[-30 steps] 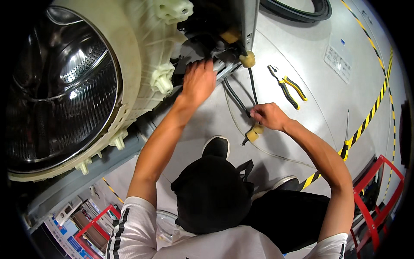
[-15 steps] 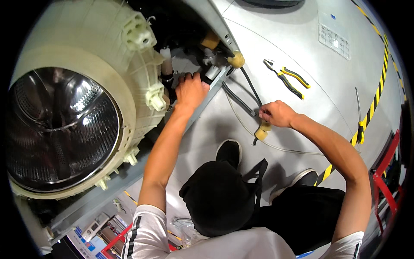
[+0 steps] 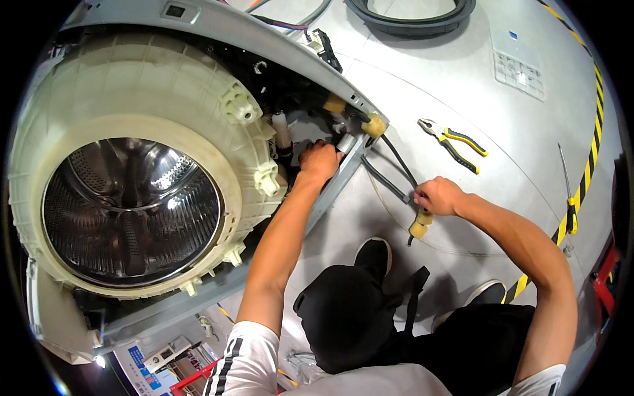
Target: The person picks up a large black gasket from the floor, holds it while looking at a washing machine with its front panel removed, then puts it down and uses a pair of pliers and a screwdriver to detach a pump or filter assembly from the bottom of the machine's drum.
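Note:
My left hand (image 3: 319, 162) reaches over the metal edge into an opened washing machine, beside a white cylindrical part (image 3: 345, 142). Its fingers curl downward and their tips are hidden, so what they grip cannot be made out. Outside the cabinet, my right hand (image 3: 438, 196) is closed on a thin black cable (image 3: 399, 157). This cable runs from a yellowish foam piece (image 3: 374, 125) at the cabinet corner. Just below my right hand hang more foam pieces (image 3: 419, 226), and the tip of a dark grey hose (image 3: 386, 181) lies close to it.
The pale drum tub (image 3: 158, 86) fills the left side. On the floor at right lie yellow-black pliers (image 3: 456, 144), a screwdriver (image 3: 568, 191) and a clear compartment box (image 3: 519, 74). A black rubber ring (image 3: 409, 25) lies at the far side. Striped tape (image 3: 590, 165) crosses the floor.
The whole view has shifted, bringing more of the tub, the cabinet's far edge and the rubber ring into sight. Both hands keep nearly the same places against the machine and cable.

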`<state>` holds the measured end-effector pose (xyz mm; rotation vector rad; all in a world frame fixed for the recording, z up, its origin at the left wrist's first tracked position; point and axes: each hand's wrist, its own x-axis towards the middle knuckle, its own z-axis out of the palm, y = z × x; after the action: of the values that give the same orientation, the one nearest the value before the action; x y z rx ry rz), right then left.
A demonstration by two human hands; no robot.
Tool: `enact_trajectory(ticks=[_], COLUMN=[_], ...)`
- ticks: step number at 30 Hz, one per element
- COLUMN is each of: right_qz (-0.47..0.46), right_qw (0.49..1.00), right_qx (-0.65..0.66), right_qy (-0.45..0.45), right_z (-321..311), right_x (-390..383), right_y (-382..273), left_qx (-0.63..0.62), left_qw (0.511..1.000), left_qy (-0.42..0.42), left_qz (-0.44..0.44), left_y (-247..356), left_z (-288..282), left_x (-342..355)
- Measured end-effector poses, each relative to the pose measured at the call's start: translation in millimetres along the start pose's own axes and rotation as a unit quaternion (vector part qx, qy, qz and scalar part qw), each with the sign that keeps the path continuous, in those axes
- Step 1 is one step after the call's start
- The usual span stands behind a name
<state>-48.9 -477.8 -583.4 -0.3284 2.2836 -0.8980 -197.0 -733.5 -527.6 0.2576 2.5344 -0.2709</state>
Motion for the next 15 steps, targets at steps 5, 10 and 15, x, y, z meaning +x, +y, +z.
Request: enact_trajectory(ticks=[5,10,15], right_qz=[-0.004,-0.014,-0.011], right_qw=[0.999,0.999,1.000], right_qx=[-0.031,-0.032,-0.024], right_qy=[0.008,0.003,0.010], right_z=[2,4,3], right_x=[-6,-6,-6], right_y=[6,12,13], left_qx=[0.050,-0.027,-0.090], left_qw=[0.996,0.996,0.978], left_qy=[-0.059,-0.029,0.181], left_qz=[-0.049,-0.081,-0.042], left_y=[-4,-15,-20], left_z=[1,20,37], left_x=[12,22,16])
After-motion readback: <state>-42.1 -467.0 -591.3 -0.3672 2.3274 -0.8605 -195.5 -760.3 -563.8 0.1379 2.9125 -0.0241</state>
